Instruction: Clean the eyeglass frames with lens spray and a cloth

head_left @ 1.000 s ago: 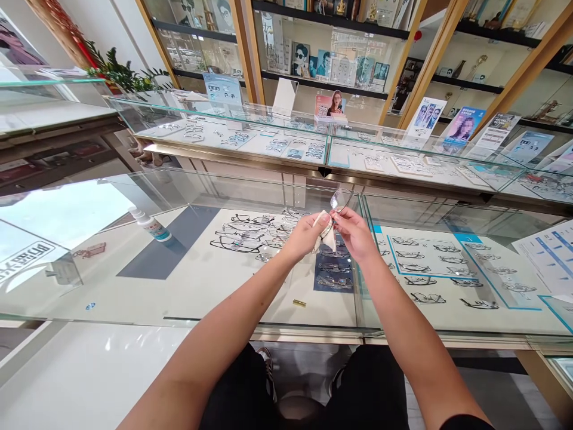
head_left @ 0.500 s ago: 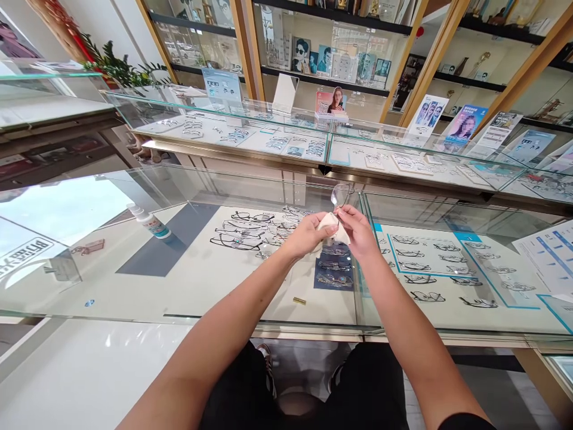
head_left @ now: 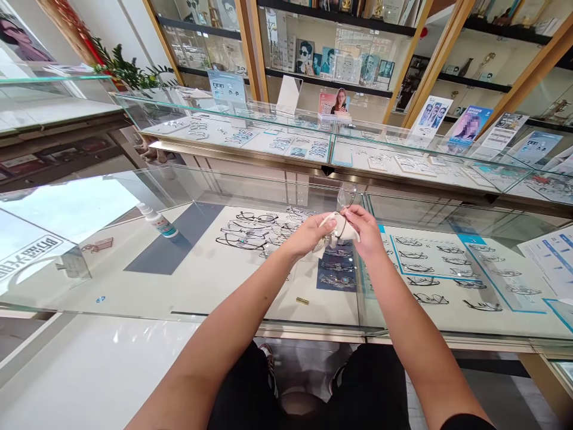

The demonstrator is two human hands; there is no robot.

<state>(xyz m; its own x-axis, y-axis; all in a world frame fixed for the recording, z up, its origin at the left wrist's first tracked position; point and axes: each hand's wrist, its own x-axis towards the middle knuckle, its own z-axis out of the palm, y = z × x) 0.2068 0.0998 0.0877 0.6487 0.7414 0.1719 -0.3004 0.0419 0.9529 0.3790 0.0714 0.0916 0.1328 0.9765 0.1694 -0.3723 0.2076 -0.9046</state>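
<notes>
Above the glass counter, both my hands meet on a pair of thin-framed glasses and a cream cleaning cloth. My left hand pinches the cloth around one part of the glasses, its thumb on top. Fingers of my right hand are closed on the frame near its middle, with cloth beneath them. One clear lens sticks up beyond my fingertips. The other lens is largely hidden by cloth and fingers.
A white spray bottle stands on the counter at left, near a pinkish-brown small object. Under the glass lie rows of spectacles and a small gold piece. Another display case with standing cards runs along the back.
The view has shifted slightly. The glasses have turned a little in my hands, and the cloth now spreads farther right beneath my right fingers.
</notes>
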